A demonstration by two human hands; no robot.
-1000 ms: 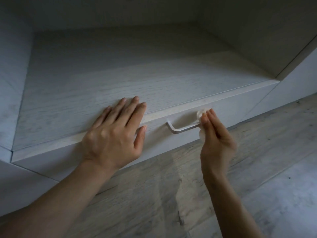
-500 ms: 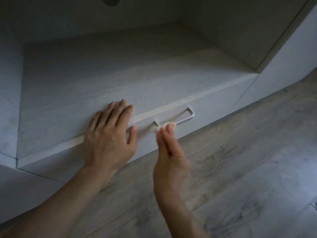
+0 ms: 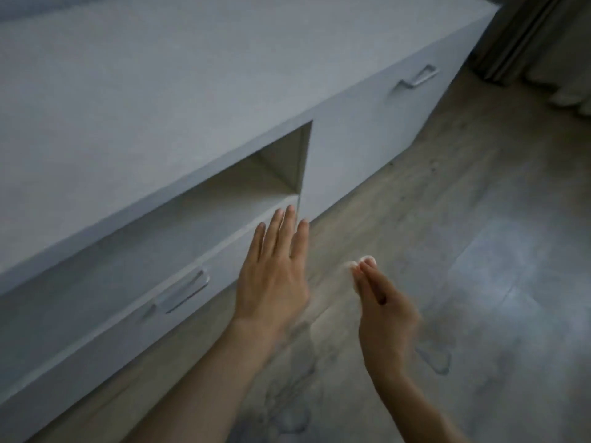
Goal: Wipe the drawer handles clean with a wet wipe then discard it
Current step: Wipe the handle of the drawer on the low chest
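Head view: low white cabinet [image 3: 160, 107] on a wood-look floor [image 3: 447, 251]; curtain [image 3: 543, 43] at top right.

**Left hand** [image 3: 275, 276]: flat, fingers straight & close together, over the right end of the near drawer front. Contact w/ the front can't be judged.

**Right hand** [image 3: 380, 302]: fingers pressed together against the thumb, pinching the wet wipe [image 3: 350, 266]. The wipe is a small whitish wad at the fingertips, motion-blurred, in the air above the floor & apart from both handles.

**Near handle** [image 3: 184, 292]: left of the left hand, not touched by either hand.

**Far handle** [image 3: 417, 76]: on the right-hand drawer, past the open niche [image 3: 281, 167], well apart from both hands.

**Likely step:** carrying the wipe to the far handle.

**Risks:**
- The wad is tiny & held only at the fingertips, so a quick reach could let it slip to the floor & pick up dirt.
- A compact wad may skim only the handle's front, leaving its back & end posts unwiped.
- W/ no hand bracing it, pressure along the handle could pull the drawer open.
- No bin in view, so discarding means a search, wipe in hand.
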